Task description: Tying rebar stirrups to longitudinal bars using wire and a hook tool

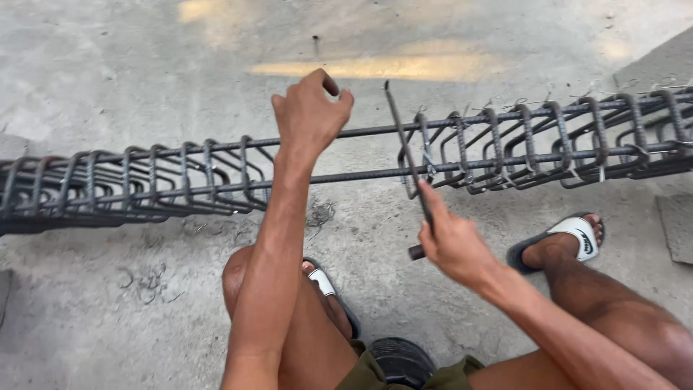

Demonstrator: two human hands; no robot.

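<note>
Where the concrete floor [130, 65] fills the view, a long rebar cage [505, 148] lies across it from 9 o'clock to 3 o'clock, rising slightly toward the right. Square stirrups bunch in two groups, one at left [137, 184] and one at right [570, 141]; between them only the bare long bars span the gap. Thin tie wire shows at several stirrup joints on the right.

The person sits low behind the cage, knees at 6 o'clock, both feet in dark sandals with white straps, the left sandal [328, 285] close under the cage and the right sandal [570, 235] at 4 o'clock.

Left hand [310, 112]: raised at 12 o'clock, at the upper long bar in the gap. Fingers curled loosely with thumb and forefinger pinched; whether they hold anything cannot be told.

Right hand [451, 242]: at 5 o'clock from the left hand, fingers closed around a slim metal hook tool [408, 155]. The tool's shaft slants up to 11 o'clock, crossing the first stirrup of the right group; its butt end pokes out below the fist.

Loose wire scraps [317, 215] lie on the floor beneath the gap.
</note>
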